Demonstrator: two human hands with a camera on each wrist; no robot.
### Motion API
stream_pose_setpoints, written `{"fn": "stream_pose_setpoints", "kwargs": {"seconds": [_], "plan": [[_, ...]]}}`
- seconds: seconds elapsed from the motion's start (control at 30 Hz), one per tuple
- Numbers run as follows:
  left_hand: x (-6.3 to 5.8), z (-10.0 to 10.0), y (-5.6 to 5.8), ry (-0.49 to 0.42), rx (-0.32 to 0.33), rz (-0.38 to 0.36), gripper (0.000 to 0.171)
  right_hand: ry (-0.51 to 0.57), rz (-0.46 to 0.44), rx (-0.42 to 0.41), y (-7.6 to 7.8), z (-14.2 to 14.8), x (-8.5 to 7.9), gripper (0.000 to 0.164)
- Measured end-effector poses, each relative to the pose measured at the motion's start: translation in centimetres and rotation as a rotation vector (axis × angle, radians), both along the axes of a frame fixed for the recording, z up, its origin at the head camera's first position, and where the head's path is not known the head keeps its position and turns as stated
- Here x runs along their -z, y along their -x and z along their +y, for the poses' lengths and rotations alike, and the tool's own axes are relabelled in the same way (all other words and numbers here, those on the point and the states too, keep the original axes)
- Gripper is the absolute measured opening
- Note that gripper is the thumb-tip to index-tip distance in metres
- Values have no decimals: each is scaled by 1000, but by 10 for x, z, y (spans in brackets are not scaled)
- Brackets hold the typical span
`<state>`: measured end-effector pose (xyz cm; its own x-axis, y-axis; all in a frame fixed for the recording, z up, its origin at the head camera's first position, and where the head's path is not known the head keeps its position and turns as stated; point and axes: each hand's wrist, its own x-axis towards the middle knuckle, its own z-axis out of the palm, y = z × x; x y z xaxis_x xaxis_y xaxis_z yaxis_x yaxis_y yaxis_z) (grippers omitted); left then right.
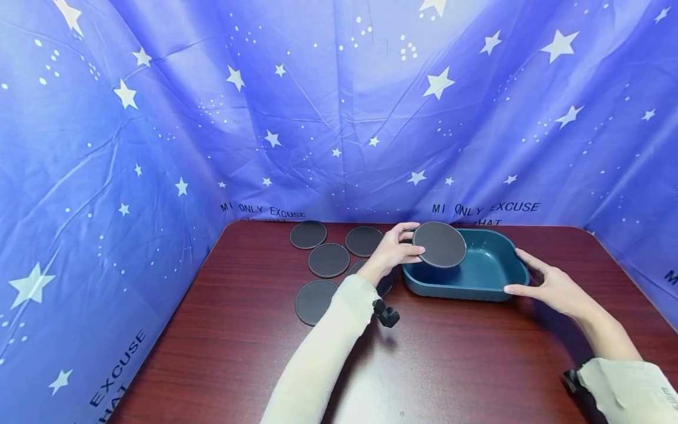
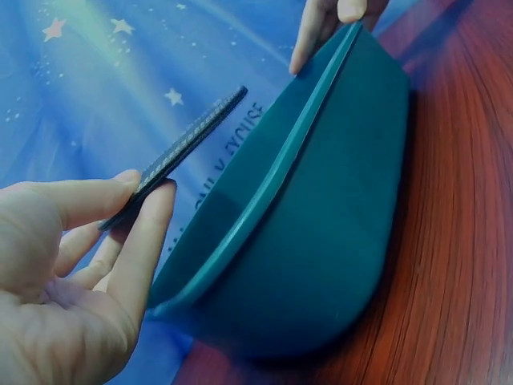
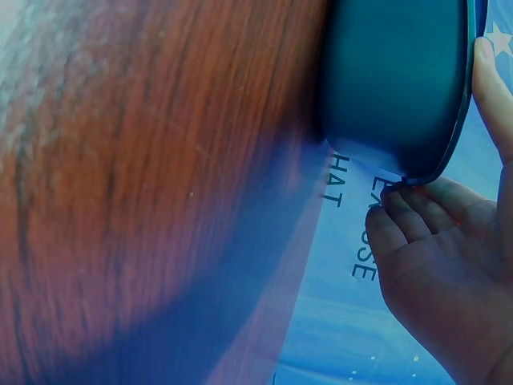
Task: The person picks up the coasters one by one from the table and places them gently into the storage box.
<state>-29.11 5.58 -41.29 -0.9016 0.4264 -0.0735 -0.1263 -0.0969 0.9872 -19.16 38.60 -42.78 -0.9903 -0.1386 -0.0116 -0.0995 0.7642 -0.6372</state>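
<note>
My left hand (image 1: 393,252) pinches a round black coaster (image 1: 440,245) at its edge, thumb on one side and fingers on the other. Light stitching runs along the coaster's rim (image 2: 188,144) in the left wrist view. It is held tilted above the left part of a teal rectangular tub (image 1: 455,291) with rounded corners. My right hand (image 1: 556,290) rests at the tub's right end with fingers spread, the thumb on the front rim and the fingertips at the end rim. The visible part of the tub's floor is bare; the coaster and left hand hide its left part.
Several more black coasters (image 1: 329,260) lie flat on the reddish-brown wooden table (image 1: 238,347), left of the tub. One coaster (image 1: 385,284) is partly covered by my left forearm. A blue star-patterned curtain (image 1: 339,118) hangs behind the table and along its sides.
</note>
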Motion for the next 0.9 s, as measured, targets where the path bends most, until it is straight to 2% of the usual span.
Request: {"fn": "stream_pose_setpoints", "kwargs": {"seconds": [0.2, 0.47, 0.63, 0.9], "plan": [[-1, 14, -3, 21, -3, -25, 61, -9, -10, 10, -1, 0, 0, 98], [-2, 32, -5, 115, -100, -29, 55, -26, 0, 15, 0, 0, 1, 97], [-5, 49, -9, 275, -140, -4, 46, -22, -1, 18, -1, 1, 0, 98], [-6, 67, -16, 525, -160, 10, 37, -9, 0, 6, -1, 1, -1, 97]]}}
